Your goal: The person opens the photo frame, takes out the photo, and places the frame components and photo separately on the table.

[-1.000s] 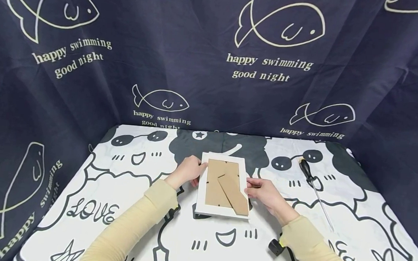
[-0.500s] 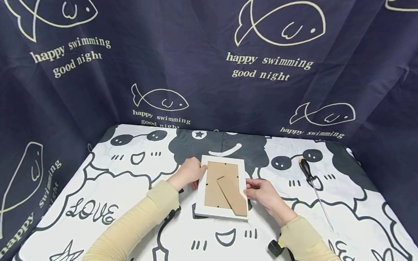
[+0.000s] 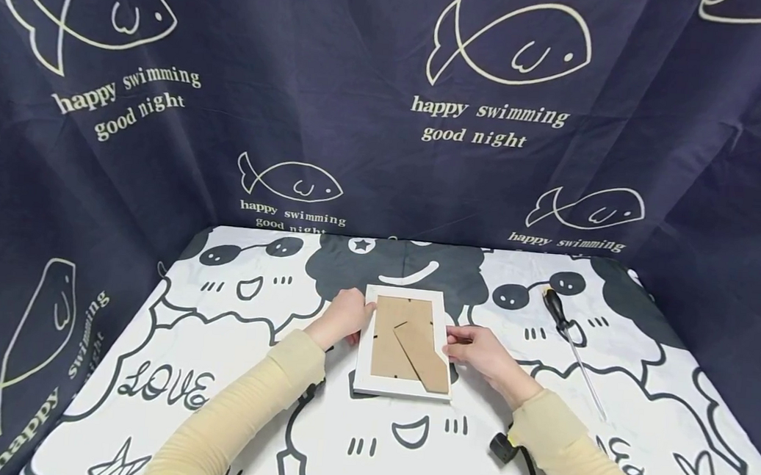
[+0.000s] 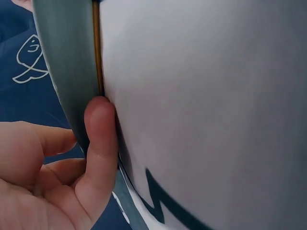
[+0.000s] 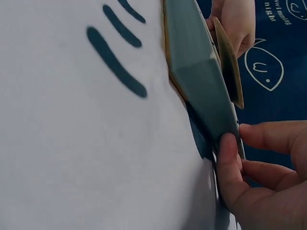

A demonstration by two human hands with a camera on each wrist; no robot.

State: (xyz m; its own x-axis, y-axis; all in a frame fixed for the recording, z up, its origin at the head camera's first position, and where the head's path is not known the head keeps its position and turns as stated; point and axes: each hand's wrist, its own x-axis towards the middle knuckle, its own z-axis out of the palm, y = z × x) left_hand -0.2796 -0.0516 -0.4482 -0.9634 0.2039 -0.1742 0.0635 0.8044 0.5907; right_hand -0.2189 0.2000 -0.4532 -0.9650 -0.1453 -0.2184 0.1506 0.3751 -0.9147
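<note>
A white picture frame (image 3: pixel 368 347) lies back side up at the middle of the table, its brown backing board (image 3: pixel 387 352) facing me. A slanted brown easel stand (image 3: pixel 426 358) crosses the board toward the near right corner. My left hand (image 3: pixel 345 314) grips the frame's left side, and in the left wrist view the thumb (image 4: pixel 100 120) presses its side edge low by the cloth. On the opposite side my right hand (image 3: pixel 481 351) pinches the right edge. The right wrist view shows thumb and fingers at the frame (image 5: pixel 201 67), with the stand (image 5: pixel 231 64) sticking up from the back.
A screwdriver (image 3: pixel 556 307) with a black handle lies to the right of the frame, its shaft pointing toward me. The patterned white cloth (image 3: pixel 227 344) covers the table. A dark blue fish-print curtain (image 3: pixel 375 119) hangs behind and at both sides.
The frame's far edge has come down and slightly nearer to me, so the frame looks flatter. Both hands keep their hold on the sides, the left shifting slightly with it.
</note>
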